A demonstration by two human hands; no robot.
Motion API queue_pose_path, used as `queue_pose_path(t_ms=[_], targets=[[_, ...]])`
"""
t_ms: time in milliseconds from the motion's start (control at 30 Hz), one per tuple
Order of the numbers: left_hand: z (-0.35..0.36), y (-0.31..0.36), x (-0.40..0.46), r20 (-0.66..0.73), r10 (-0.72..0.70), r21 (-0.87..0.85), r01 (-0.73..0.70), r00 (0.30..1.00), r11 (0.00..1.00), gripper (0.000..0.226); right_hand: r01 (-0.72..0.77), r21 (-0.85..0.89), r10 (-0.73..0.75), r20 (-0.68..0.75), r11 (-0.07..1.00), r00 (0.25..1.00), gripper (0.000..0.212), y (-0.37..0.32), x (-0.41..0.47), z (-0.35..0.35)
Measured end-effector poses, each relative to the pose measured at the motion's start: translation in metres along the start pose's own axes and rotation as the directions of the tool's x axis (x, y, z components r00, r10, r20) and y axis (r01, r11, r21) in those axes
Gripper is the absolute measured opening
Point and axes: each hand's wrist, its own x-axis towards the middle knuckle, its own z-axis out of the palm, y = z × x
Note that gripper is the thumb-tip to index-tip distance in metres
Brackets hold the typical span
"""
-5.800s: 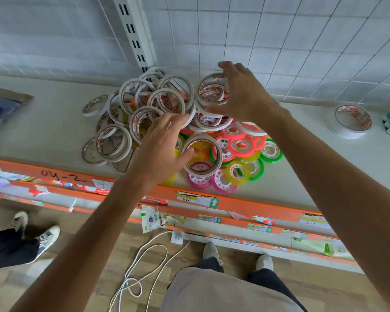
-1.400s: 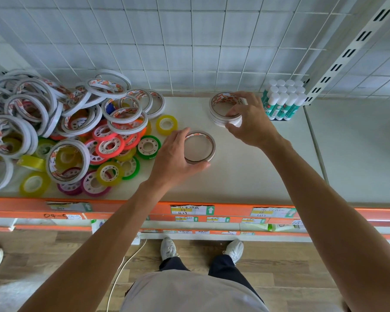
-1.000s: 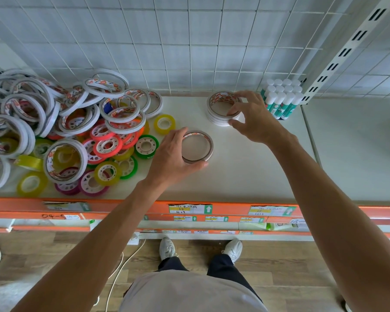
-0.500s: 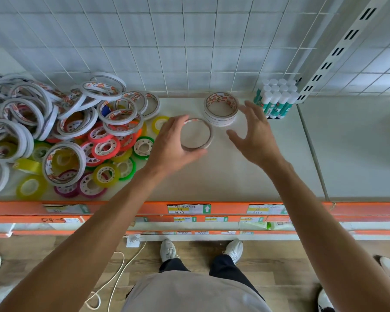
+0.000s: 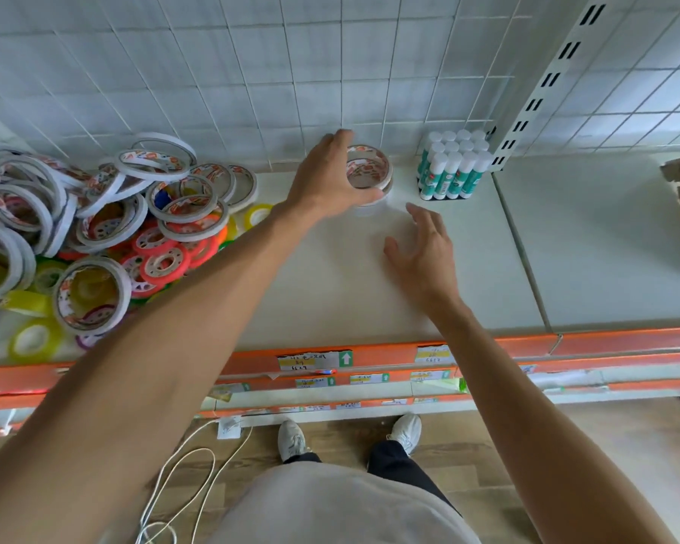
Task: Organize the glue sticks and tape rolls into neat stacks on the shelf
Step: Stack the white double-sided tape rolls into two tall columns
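Wide white shelf (image 5: 330, 292) with its orange price rail, and sprawling over its left end is the loose pile of tape rolls (image 5: 95, 225), white rings tangled over pink, yellow and green ones, running off the left edge. At the back by the grid wall sits the small stack of tape rolls (image 5: 371, 174), blurred and half hidden, with the left hand (image 5: 326, 182) curled round its top roll in a firm grip, and just beside it to the right the glue sticks (image 5: 450, 166), white caps, green bodies, stand packed upright. Right hand (image 5: 424, 249) hovers near the stack, fingers spread, holding nothing.
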Motion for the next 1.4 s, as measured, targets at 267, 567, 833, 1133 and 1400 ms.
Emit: queue_pose_path(t_ms=[267, 567, 833, 1133, 1400], targets=[[0.0, 0.004, 0.005, 0.103, -0.035, 0.034, 0.032, 0.994, 0.999, 0.101, 0.004, -0.026, -0.003, 0.013, 1.0, 1.0, 0.056, 0.0, -0.002, -0.001], [0.005, -0.002, 0.008, 0.088, -0.019, 0.038, 0.015, 0.996, 0.999, 0.095, 0.006, -0.033, -0.005, 0.014, 0.999, 1.0, 0.052, -0.001, -0.001, -0.001], [0.005, -0.002, 0.008, 0.123, -0.046, 0.008, 0.046, 0.991, 0.999, 0.103, 0.008, -0.037, -0.007, 0.018, 0.999, 1.0, 0.049, 0.0, -0.001, 0.0], [0.009, -0.003, 0.012, 0.137, -0.053, 0.019, 0.051, 0.989, 0.999, 0.105, 0.032, -0.039, -0.033, -0.001, 0.999, 0.999, 0.044, 0.004, 0.0, 0.003], [0.009, -0.004, 0.013, 0.144, -0.035, 0.04, 0.03, 0.989, 0.999, 0.105, 0.033, -0.047, -0.033, -0.003, 0.998, 0.999, 0.045, 0.004, 0.001, 0.003]])
